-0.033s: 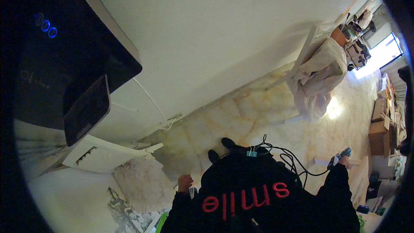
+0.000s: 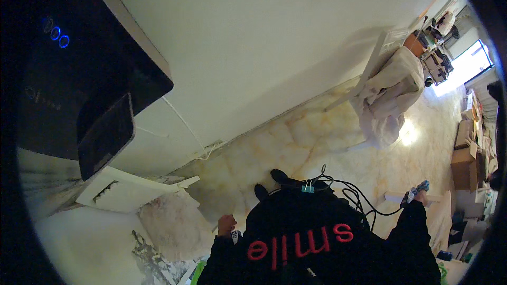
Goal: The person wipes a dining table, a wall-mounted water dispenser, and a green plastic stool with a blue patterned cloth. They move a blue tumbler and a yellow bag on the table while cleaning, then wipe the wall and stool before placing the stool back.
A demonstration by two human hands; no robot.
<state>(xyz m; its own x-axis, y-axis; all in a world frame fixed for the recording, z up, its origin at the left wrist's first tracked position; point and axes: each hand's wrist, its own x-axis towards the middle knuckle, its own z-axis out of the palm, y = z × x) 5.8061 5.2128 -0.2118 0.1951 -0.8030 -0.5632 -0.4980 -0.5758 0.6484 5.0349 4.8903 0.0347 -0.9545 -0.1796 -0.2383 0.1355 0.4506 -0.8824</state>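
My left hand [image 2: 227, 224] hangs low beside my dark jacket [image 2: 301, 216], its fingers curled closed. Whether anything is inside that fist is hidden. A small pale-labelled item [image 2: 235, 236] sits at the left wrist. Out to the right, my right hand [image 2: 420, 196] is closed around a small blue, lumpy object [image 2: 422, 185], whose kind I cannot make out. A black cable [image 2: 364, 200] loops from my front toward the right wrist. Near the middle of my jacket's upper edge is a teal binder clip [image 2: 308, 186].
A large dark panel [image 2: 105, 63] with blue-lit rings juts in at upper left. A chair draped with beige cloth [image 2: 391, 89] stands by the white wall [image 2: 253, 37]. Cardboard boxes [image 2: 465, 168] line the right side. A pale furniture piece [image 2: 127, 190] is at lower left, above the marbled floor [image 2: 290, 134].
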